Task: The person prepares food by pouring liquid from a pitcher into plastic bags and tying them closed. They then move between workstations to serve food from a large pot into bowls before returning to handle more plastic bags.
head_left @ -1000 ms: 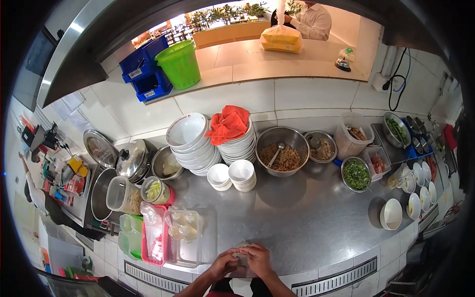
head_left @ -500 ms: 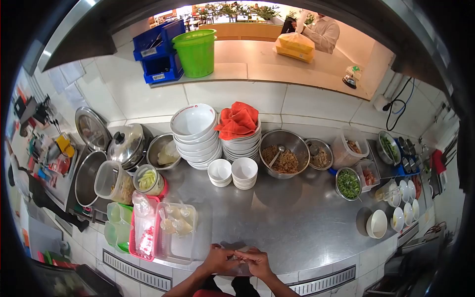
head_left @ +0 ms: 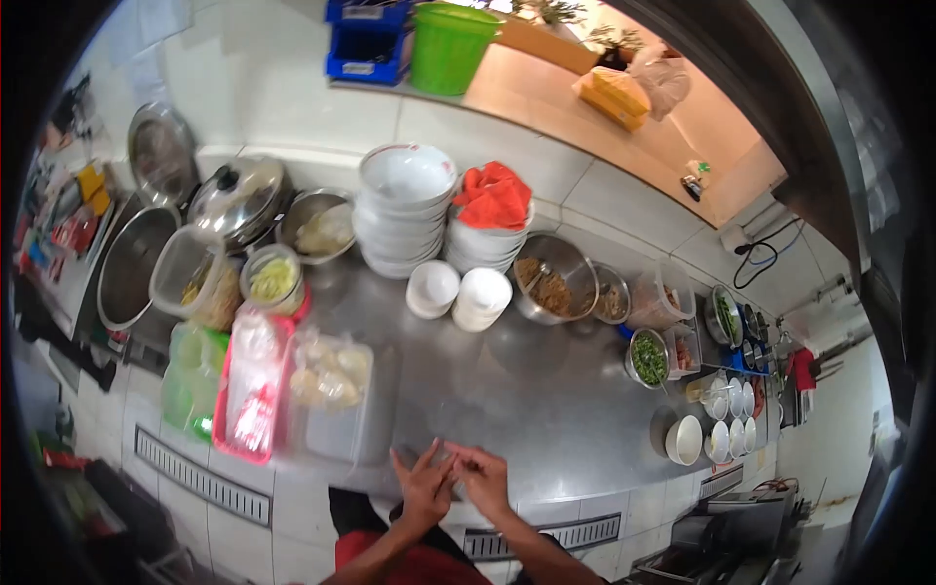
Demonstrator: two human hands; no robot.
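- Left hand (head_left: 424, 485) and right hand (head_left: 480, 475): fingertips pressed together at the near edge of the steel counter (head_left: 546, 409); what they pinch cannot be told.
- Clear tray (head_left: 331, 395), just left of the hands: holds pale wrapped portions.
- Steel bowl (head_left: 551, 280): brown minced filling with a spoon.
- Small steel bowl (head_left: 647, 358): chopped greens.

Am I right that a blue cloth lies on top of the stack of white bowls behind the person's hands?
Not quite: in the head view the cloth on the stack of white bowls is orange-red, not blue. It does lie behind the left hand and right hand.
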